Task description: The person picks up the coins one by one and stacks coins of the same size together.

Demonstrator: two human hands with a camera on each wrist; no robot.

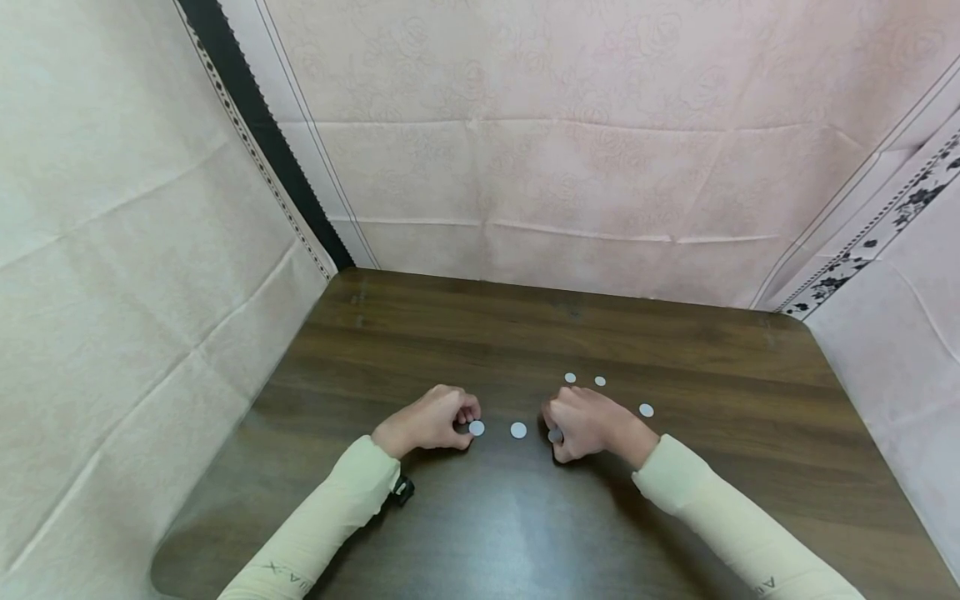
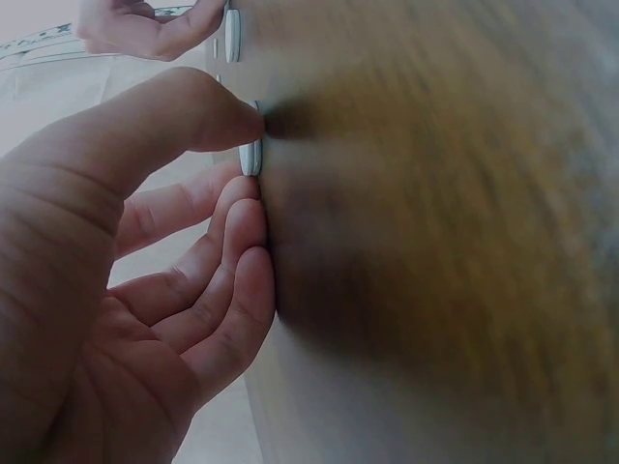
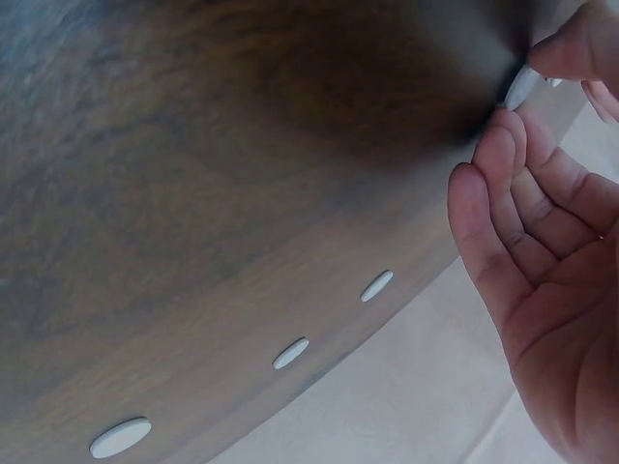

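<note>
A small flat white disc point(image 1: 476, 427) lies at the table surface, and my left hand point(image 1: 433, 419) pinches it at the edge between thumb and fingers. The left wrist view shows that disc point(image 2: 250, 155) edge-on, thumb at one side and fingertips at the other. My right hand point(image 1: 585, 421) grips a second white disc point(image 1: 555, 435); in the right wrist view this disc point(image 3: 520, 87) sits between thumb and fingertips, low over the wood. Between the two hands a third white disc point(image 1: 518, 430) lies flat, touched by neither.
Beyond the right hand lie more white discs: one far disc point(image 1: 570, 377), another beside it point(image 1: 600, 381), and one to the right point(image 1: 647, 410). The brown wooden table point(image 1: 465, 333) has rounded corners. Pale cloth point(image 1: 525, 183) hangs behind it and along both sides.
</note>
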